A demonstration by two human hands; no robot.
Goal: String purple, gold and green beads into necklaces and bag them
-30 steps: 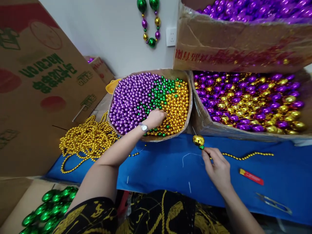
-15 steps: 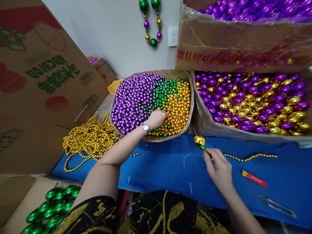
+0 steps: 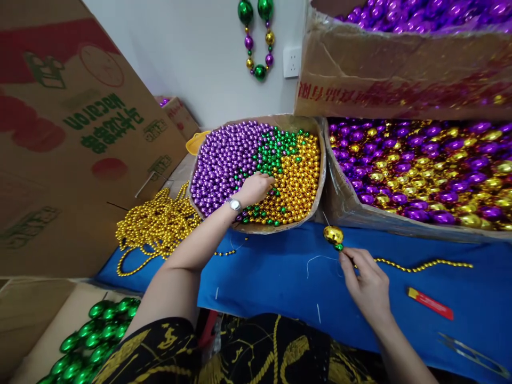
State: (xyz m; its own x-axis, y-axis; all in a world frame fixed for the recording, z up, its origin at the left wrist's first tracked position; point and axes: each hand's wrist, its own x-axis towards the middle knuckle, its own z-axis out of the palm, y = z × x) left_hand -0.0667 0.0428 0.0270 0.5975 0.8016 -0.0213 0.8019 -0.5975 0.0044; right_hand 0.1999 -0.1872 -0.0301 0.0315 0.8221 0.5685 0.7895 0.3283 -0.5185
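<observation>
So this looks like early days on a strand: the right hand pinches a thin wire or needle just in front of the round bead tray, and only a big gold bead and a small green bead sit on it so far, right at the tray's front right corner. A thin gold bead string trails off to the right of that along the blue counter; can't tell if it's joined to the same thread. The left hand is down in the tray, fingers curled into the loose beads where purple, green and gold meet. Whether it's actually got one pinched, I can't tell. Left of the tray there's a heap of gold bead strands, and to its right a box of larger purple and gold beads. My guess is most of the threading is still left, since just two beads are on.
</observation>
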